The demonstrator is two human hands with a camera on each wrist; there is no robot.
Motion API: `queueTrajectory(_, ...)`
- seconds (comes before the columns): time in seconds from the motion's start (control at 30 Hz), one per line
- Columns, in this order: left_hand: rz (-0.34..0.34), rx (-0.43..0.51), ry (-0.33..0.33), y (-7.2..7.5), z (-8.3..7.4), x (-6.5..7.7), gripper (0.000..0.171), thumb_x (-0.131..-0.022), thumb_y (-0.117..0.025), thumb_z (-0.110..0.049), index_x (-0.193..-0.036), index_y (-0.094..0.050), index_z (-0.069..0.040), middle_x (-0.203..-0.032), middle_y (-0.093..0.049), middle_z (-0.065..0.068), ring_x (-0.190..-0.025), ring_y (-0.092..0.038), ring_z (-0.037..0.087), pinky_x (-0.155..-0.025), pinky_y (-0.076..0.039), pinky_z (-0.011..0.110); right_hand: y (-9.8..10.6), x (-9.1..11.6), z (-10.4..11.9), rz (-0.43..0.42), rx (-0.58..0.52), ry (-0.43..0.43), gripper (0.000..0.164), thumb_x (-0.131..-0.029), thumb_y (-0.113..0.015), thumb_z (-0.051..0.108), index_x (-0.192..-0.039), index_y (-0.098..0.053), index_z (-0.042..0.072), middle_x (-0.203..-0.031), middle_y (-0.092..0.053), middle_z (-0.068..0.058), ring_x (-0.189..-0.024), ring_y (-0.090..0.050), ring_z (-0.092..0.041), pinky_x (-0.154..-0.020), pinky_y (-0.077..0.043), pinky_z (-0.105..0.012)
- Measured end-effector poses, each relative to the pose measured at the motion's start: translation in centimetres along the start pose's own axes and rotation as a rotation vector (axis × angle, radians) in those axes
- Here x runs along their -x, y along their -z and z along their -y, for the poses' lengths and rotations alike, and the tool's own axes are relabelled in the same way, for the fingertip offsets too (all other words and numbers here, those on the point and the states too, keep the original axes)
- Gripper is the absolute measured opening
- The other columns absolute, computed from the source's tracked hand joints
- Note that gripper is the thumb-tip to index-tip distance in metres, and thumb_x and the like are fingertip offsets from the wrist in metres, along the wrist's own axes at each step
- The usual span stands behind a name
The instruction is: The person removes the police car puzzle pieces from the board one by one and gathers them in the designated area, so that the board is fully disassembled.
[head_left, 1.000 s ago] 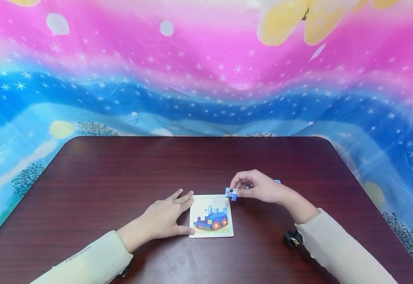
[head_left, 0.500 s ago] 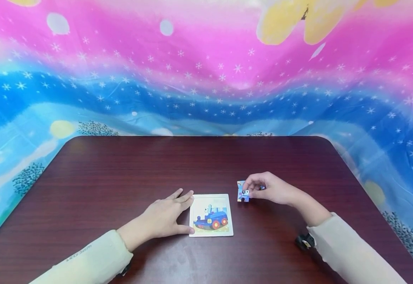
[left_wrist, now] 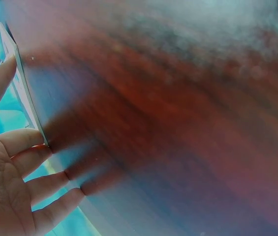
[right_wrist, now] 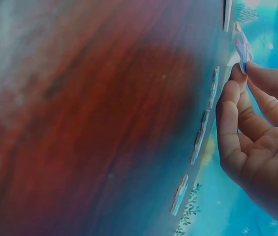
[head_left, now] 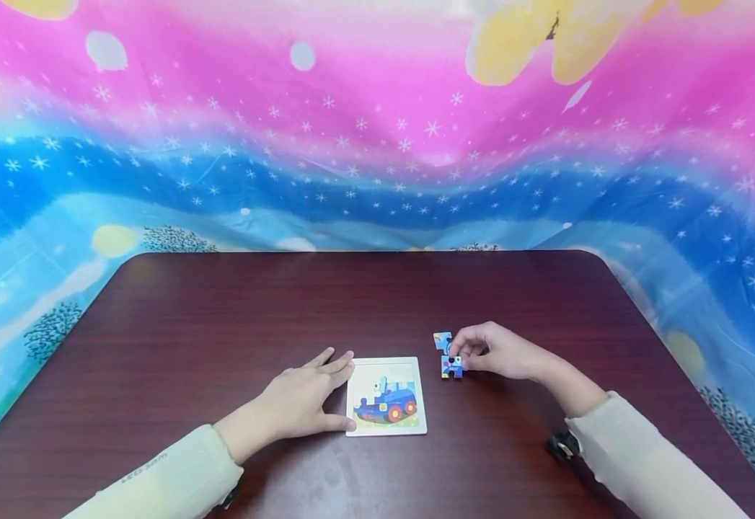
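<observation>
A square puzzle tray (head_left: 389, 396) with a pale frame and a blue tractor-like vehicle pictured in it lies flat on the table. My left hand (head_left: 294, 398) is spread beside it, fingers mostly straight, thumb and index fingertip at its left edge; the left wrist view shows them on the tray's rim (left_wrist: 30, 105). Right of the tray, my right hand (head_left: 499, 352) pinches a blue jigsaw piece (head_left: 452, 367) between thumb and fingertips, and the right wrist view shows this piece (right_wrist: 242, 46) raised off the table. Another jigsaw piece (head_left: 442, 340) lies just behind it.
In the right wrist view, several loose jigsaw pieces (right_wrist: 179, 194) lie on the table under the right hand, mostly hidden by it in the head view. The dark wood table (head_left: 273, 303) ends at a patterned cloth backdrop (head_left: 377, 151).
My right hand has moved right, away from the tray's upper right corner, then slightly nearer, with the jigsaw piece still pinched. The left hand and tray have stayed put.
</observation>
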State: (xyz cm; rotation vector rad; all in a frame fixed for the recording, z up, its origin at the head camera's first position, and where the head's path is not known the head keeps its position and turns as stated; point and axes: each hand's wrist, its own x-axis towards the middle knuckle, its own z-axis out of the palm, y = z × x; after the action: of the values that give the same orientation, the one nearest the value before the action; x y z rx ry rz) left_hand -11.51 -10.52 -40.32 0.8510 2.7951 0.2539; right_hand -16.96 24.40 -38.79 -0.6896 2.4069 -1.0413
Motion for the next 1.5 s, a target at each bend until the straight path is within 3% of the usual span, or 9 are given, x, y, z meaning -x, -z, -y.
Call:
queueTrajectory(0.57, -0.009, -0.003, -0.006, 0.0, 0.0, 0.0, 0.089, -0.080, -0.069, -0.068, -0.148, -0.049, -0.015, -0.159, -0.040, 0.000, -0.149, -0.033, 0.029, -0.088, -0.053, 0.060, -0.2, -0.1, -0.3, 0.026, 0.038, 0.019, 0.015, -0.092, -0.062, -0.005, -0.101, -0.068, 0.004, -0.084, -0.065, -0.004, -0.079, -0.058, -0.011, -0.075, -0.053, -0.026)
queueTrajectory(0.97, -0.014, 0.000, -0.014, -0.1, 0.1, 0.1, 0.088, -0.080, -0.068, -0.068, -0.148, -0.049, -0.015, -0.159, -0.040, 0.000, -0.149, -0.033, 0.030, -0.088, -0.053, 0.060, 0.1, -0.1, -0.8, -0.003, 0.051, 0.011, 0.016, -0.092, -0.063, -0.005, -0.105, -0.068, 0.002, -0.087, -0.067, -0.003, -0.080, -0.061, -0.013, -0.073, -0.053, -0.024)
queueTrajectory(1.2, -0.020, 0.003, -0.008, 0.1, 0.2, 0.1, 0.088, -0.080, -0.069, -0.068, -0.148, -0.049, -0.015, -0.158, -0.040, 0.000, -0.149, -0.034, 0.030, -0.088, -0.052, 0.061, 0.0, -0.6, -0.2, -0.004, 0.037, 0.032, 0.014, -0.092, -0.064, -0.002, -0.106, -0.067, 0.001, -0.088, -0.066, -0.004, -0.080, -0.062, -0.013, -0.072, -0.053, -0.024)
queueTrajectory(1.33, -0.013, 0.000, -0.011, 0.0, 0.2, 0.1, 0.089, -0.080, -0.068, -0.067, -0.149, -0.048, -0.015, -0.159, -0.039, 0.000, -0.149, -0.033, 0.030, -0.087, -0.053, 0.059, -0.6, -1.2, 0.4, 0.018, 0.016, 0.069, 0.014, -0.092, -0.065, -0.002, -0.106, -0.067, -0.001, -0.089, -0.067, -0.007, -0.079, -0.063, -0.014, -0.070, -0.053, -0.024)
queueTrajectory(1.5, -0.009, 0.004, -0.014, 0.0, 0.2, 0.1, 0.088, -0.080, -0.069, -0.067, -0.148, -0.049, -0.015, -0.159, -0.039, 0.001, -0.149, -0.033, 0.030, -0.088, -0.053, 0.059, -1.7, -2.4, 1.4, 0.047, 0.042, 0.094, 0.015, -0.092, -0.067, 0.003, -0.106, -0.069, 0.003, -0.089, -0.068, -0.003, -0.079, -0.064, -0.012, -0.072, -0.054, -0.024)
